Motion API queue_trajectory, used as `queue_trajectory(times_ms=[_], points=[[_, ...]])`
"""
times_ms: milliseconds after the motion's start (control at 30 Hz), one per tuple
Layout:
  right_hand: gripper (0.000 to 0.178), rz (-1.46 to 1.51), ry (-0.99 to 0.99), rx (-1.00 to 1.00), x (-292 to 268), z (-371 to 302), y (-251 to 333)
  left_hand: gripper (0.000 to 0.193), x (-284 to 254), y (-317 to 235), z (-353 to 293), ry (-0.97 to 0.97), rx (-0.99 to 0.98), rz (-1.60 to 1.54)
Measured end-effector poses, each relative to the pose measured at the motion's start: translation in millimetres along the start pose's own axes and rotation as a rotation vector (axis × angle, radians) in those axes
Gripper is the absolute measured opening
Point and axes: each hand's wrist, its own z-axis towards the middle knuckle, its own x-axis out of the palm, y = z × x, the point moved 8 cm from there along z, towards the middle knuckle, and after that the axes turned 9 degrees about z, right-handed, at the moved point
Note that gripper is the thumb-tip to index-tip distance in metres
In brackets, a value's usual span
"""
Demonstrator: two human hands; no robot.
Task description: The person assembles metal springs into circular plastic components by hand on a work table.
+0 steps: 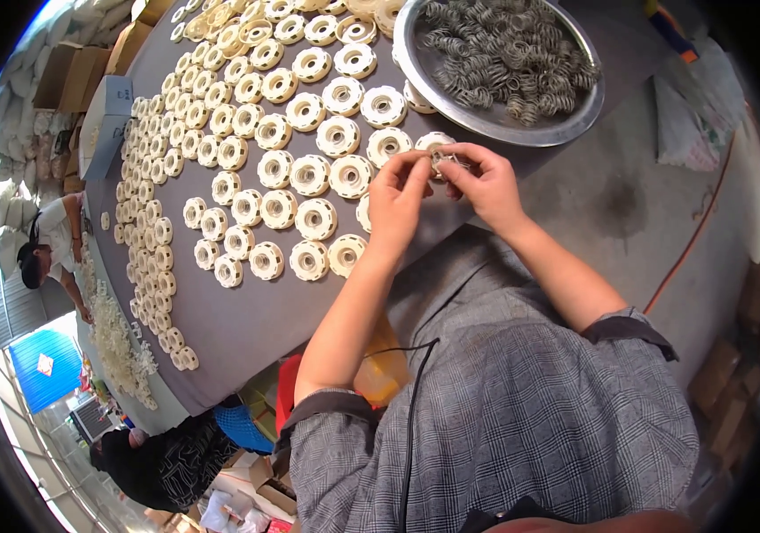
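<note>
My left hand [398,197] and my right hand [489,185] meet over the table's near edge, just below a steel basin. Between their fingertips is a small coiled metal spring [441,161], partly hidden by the fingers. Both hands are closed in a pinch on it. A cream plastic ring [434,140] lies right behind the fingertips. Many more round cream plastic wheels [338,137] spread in rows to the left of my hands, several with a spring seated in the centre. The metal basin [566,133] holds a heap of loose coil springs [509,58].
A dark grey cloth [220,333] covers the table. A grey-blue box [106,124] stands at its far left edge. Two other people [51,240] are at the left, one reaching toward small pale parts [114,346]. A white sack [695,115] and an orange hose [695,226] lie on the floor at right.
</note>
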Motion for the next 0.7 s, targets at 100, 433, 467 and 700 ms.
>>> queue_trajectory(times_ms=[100,433,467,700], points=[[0.021,-0.288,-0.004,-0.3,10,-5,24,0.021,1,23,-2,0.029,-0.342,-0.42],[0.021,0.039,-0.1,-0.322,-14,17,33,0.02,-72,49,28,-0.087,-0.356,-0.539],[0.021,0.04,-0.087,-0.307,-11,16,29,0.025,-87,46,40,-0.103,-0.249,-0.464],[0.021,0.012,0.012,-0.132,2,16,2,0.036,-159,37,98,-0.33,0.073,0.073]])
